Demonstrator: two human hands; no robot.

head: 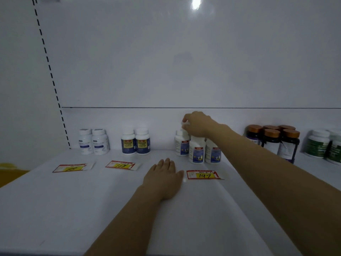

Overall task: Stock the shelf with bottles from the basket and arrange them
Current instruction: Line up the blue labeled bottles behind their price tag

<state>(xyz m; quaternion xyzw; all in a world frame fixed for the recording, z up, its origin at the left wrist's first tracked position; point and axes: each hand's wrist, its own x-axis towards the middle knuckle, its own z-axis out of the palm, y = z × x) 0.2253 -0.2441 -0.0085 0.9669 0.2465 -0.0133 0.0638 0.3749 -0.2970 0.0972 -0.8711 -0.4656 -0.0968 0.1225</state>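
At the back of a white shelf (73,209) the bottles stand in small groups against the wall. The right hand (197,124) reaches in over the middle trio of bottles (197,150), which have white caps and red-and-blue labels. Its fingers (185,120) are curled and clamped on the white top of a held bottle (184,124), whose body is hidden behind the hand. The left hand (164,177) lies flat on the shelf just left of the price tag (203,175) marked "147", with its fingers straight and together.

A second tag (122,165) seems to start "10"; its last digit is unclear. The third tag (72,168) is too blurred to read. No bottle label can be read. There is a pale-labelled pair (93,142), a blue-and-yellow pair (135,143), some dark bottles with copper caps (273,141) partly behind the forearm, and green-labelled bottles (324,145) cut off at the right edge.

A yellow shape (9,169) at the left edge is cut off and cannot be identified. The light is dim. A slotted upright (46,58) runs up the plain white back panel (166,61), and a lamp glare (195,3) shows near its top.
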